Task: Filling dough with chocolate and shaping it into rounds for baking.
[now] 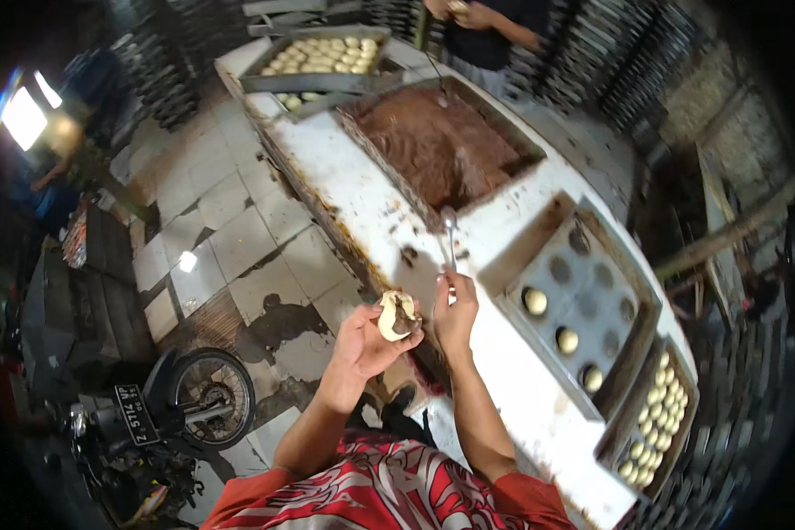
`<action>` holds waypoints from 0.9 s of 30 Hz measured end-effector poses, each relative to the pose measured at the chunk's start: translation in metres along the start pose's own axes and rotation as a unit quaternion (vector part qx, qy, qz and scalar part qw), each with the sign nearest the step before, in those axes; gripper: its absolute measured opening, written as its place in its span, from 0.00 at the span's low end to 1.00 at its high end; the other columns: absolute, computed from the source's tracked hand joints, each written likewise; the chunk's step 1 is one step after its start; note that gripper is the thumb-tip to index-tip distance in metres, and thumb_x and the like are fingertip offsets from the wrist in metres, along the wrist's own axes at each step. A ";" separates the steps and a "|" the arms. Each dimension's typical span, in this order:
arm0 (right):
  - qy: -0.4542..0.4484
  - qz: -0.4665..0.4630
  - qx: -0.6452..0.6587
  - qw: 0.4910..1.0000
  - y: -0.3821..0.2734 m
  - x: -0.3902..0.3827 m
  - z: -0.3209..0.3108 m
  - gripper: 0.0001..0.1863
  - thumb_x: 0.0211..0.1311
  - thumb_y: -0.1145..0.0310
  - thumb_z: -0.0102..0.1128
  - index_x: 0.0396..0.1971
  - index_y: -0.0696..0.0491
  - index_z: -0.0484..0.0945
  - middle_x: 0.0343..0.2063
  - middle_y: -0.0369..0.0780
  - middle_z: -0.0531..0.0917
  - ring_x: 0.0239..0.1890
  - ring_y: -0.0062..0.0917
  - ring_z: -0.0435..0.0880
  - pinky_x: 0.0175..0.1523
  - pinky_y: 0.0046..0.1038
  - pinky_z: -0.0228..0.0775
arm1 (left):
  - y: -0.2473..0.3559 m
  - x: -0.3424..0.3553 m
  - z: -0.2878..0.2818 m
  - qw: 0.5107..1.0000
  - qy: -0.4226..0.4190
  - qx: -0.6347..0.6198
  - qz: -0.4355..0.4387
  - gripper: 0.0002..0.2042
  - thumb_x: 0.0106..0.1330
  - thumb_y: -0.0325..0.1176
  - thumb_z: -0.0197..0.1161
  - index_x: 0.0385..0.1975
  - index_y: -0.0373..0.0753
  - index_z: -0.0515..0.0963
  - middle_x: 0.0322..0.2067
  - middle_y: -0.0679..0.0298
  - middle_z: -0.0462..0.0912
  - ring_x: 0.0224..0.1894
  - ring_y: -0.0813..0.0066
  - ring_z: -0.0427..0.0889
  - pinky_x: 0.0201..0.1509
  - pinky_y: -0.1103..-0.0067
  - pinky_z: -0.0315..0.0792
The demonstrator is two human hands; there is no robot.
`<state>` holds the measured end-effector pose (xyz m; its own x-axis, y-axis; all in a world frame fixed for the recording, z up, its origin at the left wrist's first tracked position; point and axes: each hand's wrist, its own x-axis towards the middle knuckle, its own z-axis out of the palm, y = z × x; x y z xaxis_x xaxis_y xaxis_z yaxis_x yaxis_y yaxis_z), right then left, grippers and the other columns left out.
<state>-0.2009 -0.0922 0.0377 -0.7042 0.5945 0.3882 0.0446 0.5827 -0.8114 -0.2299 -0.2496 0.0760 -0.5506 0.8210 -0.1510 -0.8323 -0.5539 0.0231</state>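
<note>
A flattened piece of pale dough with a lump of dark brown filling rests in my left hand, whose fingers curl round it. Just to the right, my right hand grips a metal spoon by its handle, with the bowl pointing away from me. The spoon's bowl is over the white table, beside the near corner of a big tray of brown filling. Crumbs of the filling lie on the tabletop near the spoon.
On the right of the white table stands a dark metal tray with several dough balls; another full tray is nearer me. A tray of dough pieces sits at the far end. Another person stands across. A motorcycle is parked at left.
</note>
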 end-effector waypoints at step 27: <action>0.050 -0.124 -0.247 0.960 -0.074 -0.223 -0.275 0.16 0.43 0.79 0.66 0.36 0.56 0.78 0.37 0.42 0.80 0.34 0.31 0.78 0.39 0.29 0.71 | -0.246 -0.100 0.028 0.953 0.009 0.196 -0.231 0.19 0.70 0.33 0.38 0.60 0.36 0.59 0.55 0.58 0.67 0.57 0.67 0.67 0.62 0.74 0.59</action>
<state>0.1473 -0.1153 0.1312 -0.6667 0.4385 0.6027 0.2310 0.8904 -0.3923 0.0282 -0.1911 0.1127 -0.1211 0.9605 -0.2506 -0.9475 -0.0366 0.3176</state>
